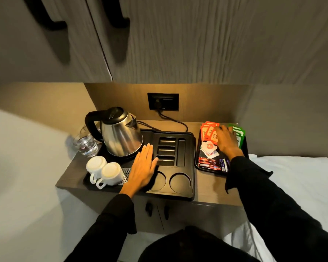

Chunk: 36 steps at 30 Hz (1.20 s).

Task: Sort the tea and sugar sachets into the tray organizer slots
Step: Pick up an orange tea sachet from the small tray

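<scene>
Flat and pressed together, the fingers of the left hand lay palm-down on the black tray organizer, holding nothing; their tips reached the left edge of the three short rectangular slots, and the heel of the hand covered part of the nearer round cup recess. The fingers of the right hand were spread and curled down over the sachets, resting between the red-orange tea sachets and the green sachets; whether they had pinched one could not be told. Both stacks stood fanned at the far end of a small black tray just right of the organizer, with white paper sachets bearing a red mark in its middle and glossy red stick sachets beside dark blue ones at its near end. Every organizer slot was bare: the three short ones, a long narrow one to their right, and two smooth circular recesses nearer the person. A brushed steel kettle with a black lid and handle sat on the organizer's far left part, its cord running to a dark wall socket. Two white ceramic cups lay upturned beside a perforated metal strip, and clear glasses stood behind them on the wood-grain surface. Both sleeves were black cloth.
</scene>
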### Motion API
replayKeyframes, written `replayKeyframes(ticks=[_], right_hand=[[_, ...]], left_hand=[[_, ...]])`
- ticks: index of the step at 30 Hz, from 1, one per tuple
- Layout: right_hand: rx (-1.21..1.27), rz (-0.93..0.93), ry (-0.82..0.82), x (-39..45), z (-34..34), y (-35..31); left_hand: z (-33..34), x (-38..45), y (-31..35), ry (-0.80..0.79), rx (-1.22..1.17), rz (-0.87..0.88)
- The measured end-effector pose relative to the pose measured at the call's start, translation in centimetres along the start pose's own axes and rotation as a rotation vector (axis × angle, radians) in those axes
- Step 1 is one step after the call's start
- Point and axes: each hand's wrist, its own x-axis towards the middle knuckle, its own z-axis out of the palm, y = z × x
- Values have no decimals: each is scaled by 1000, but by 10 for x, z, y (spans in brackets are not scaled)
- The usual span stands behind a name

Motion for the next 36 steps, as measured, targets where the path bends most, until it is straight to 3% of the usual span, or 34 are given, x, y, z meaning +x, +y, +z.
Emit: replayKeyframes(ticks=[4, 14, 23, 31, 33, 36], right_hand=[[-77, -12, -93, 5, 3, 4], [-74, 17, -130, 22, 1, 1], [205, 60, -83, 24, -17, 5], [428, 147, -140, 38, -60, -18], [457, 169, -190, 29, -59, -38], [542, 222, -402, 3, -45, -79]], left_hand=[[4, -3, -7, -31, 23, 37], [7, 2, -12, -39, -4, 37], [7, 2, -11, -36, -1, 42], [5, 1, -10, -39, 3, 43], [5, 0, -10, -43, 1, 41], [5, 0, -10, -45, -5, 38]])
